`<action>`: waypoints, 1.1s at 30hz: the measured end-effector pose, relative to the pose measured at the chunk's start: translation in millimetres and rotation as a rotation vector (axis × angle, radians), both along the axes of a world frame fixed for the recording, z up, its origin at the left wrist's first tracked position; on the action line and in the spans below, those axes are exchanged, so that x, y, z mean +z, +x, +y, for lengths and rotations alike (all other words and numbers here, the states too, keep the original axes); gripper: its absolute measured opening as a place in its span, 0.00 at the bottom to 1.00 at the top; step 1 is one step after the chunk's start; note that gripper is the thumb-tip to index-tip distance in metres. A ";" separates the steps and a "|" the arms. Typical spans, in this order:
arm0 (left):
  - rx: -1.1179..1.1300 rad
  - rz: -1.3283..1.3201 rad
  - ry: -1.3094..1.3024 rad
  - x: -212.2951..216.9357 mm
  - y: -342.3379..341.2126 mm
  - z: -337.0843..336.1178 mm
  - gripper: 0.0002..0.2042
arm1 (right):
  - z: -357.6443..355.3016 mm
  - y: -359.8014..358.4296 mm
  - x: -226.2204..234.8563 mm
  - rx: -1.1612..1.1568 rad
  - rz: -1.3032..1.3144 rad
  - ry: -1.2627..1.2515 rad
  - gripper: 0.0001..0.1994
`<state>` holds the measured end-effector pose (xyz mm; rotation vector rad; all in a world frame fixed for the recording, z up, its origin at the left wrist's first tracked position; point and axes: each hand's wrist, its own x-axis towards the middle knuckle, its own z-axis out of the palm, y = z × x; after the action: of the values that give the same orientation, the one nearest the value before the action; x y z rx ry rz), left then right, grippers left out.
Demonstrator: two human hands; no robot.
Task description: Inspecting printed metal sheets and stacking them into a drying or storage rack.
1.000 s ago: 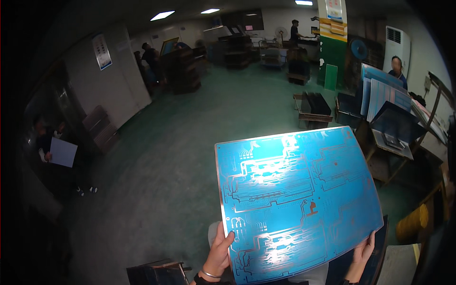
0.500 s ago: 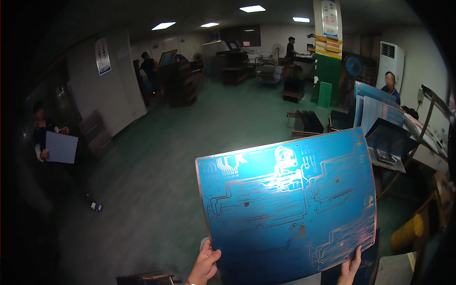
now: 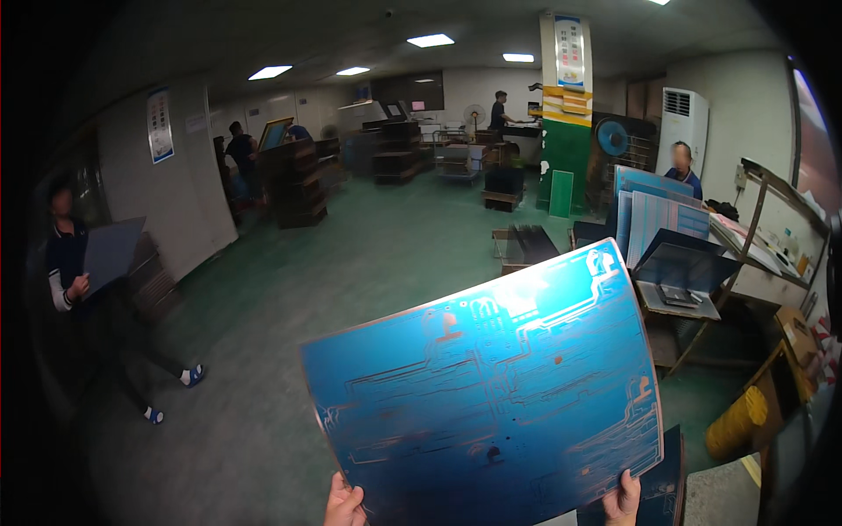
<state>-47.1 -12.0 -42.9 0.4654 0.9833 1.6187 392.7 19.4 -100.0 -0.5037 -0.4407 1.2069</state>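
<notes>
A large blue circuit board panel [image 3: 421, 412] with copper-coloured traces fills the lower middle, tilted so its right end sits higher. My left hand [image 3: 345, 501] grips its lower left edge, thumb on the face. At the lower right edge, my right hand [image 3: 623, 500] holds it the same way, and the other fingers of both hands are mostly hidden behind the panel. Ceiling light glares off the upper part of the board.
At right stand upright blue panels [image 3: 667, 215] on a rack, a dark open folder-like board [image 3: 684, 254] and a yellow roll [image 3: 737, 423]. On the left, a person [image 3: 66, 254] carries a grey panel [image 3: 114, 250]. A green pillar [image 3: 566, 140] and dark stacks [image 3: 294, 180] stand farther back.
The panel has shifted left and tilted more, its left end dropping; the glare moved along it. Both hands moved left with it. The person on the left has turned their panel and stepped.
</notes>
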 end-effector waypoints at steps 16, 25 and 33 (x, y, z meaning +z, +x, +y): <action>0.164 0.077 -0.064 3.7 -8.7 -14.5 0.28 | -7.5 -23.1 37.6 0.277 -0.070 -0.044 0.29; 0.232 0.223 -0.185 -26.8 -25.4 -12.5 0.27 | -5.8 -40.8 58.6 0.275 -0.160 -0.174 0.27; 0.058 0.644 -0.067 -93.5 -71.0 -28.3 0.29 | -4.1 -37.5 44.1 0.306 -0.197 -0.221 0.22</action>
<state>-118.1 -40.4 -136.4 0.9527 1.5306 1.5044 355.2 15.4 -55.8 -0.7699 -0.5703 1.5164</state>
